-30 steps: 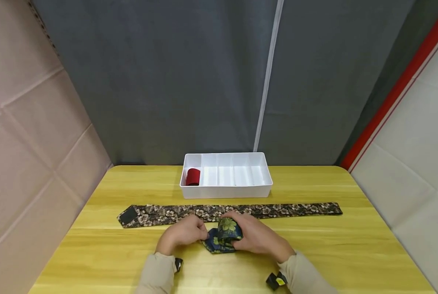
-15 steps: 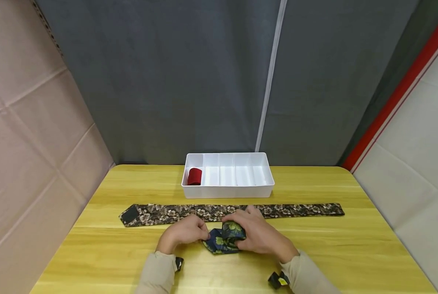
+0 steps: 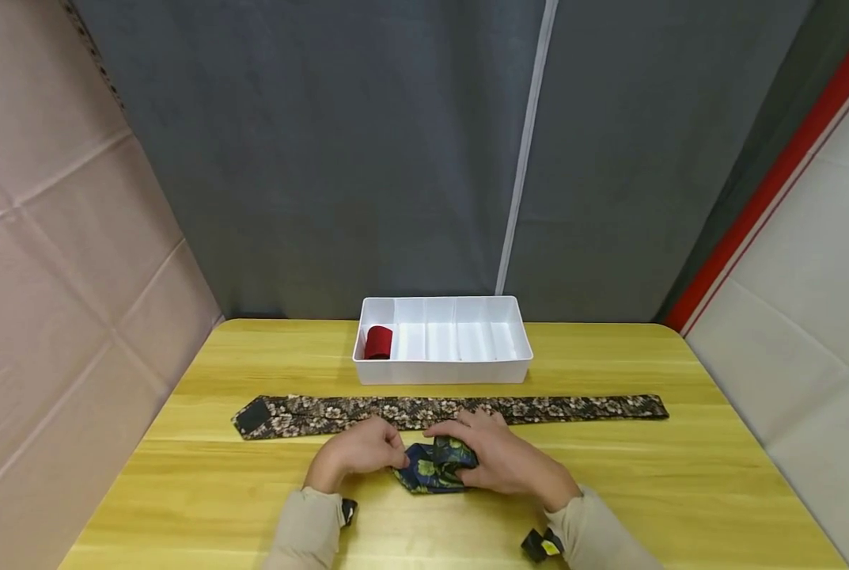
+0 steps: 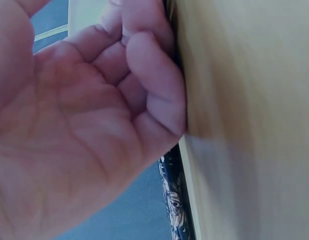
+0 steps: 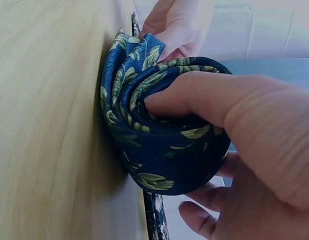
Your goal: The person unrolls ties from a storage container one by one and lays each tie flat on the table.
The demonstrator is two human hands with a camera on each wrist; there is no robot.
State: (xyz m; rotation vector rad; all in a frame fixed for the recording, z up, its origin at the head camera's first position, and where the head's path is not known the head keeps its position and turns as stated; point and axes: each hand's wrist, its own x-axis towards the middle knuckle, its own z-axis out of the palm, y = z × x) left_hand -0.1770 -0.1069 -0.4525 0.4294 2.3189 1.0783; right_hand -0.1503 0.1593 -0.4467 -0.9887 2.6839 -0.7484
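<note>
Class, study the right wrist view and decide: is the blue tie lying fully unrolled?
No, the blue tie is coiled, and the right hand has its thumb inside the roll.

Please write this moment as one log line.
left hand: holds blue floral necktie | right hand: grips its roll | brown floral necktie: lies flat

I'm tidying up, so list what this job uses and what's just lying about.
In the job:
left hand, right hand
navy fabric tie with yellow-green flowers, partly rolled

Apparently lying about:
flat black fabric tie with pale flowers
white rectangular plastic box
red fabric roll inside it
</note>
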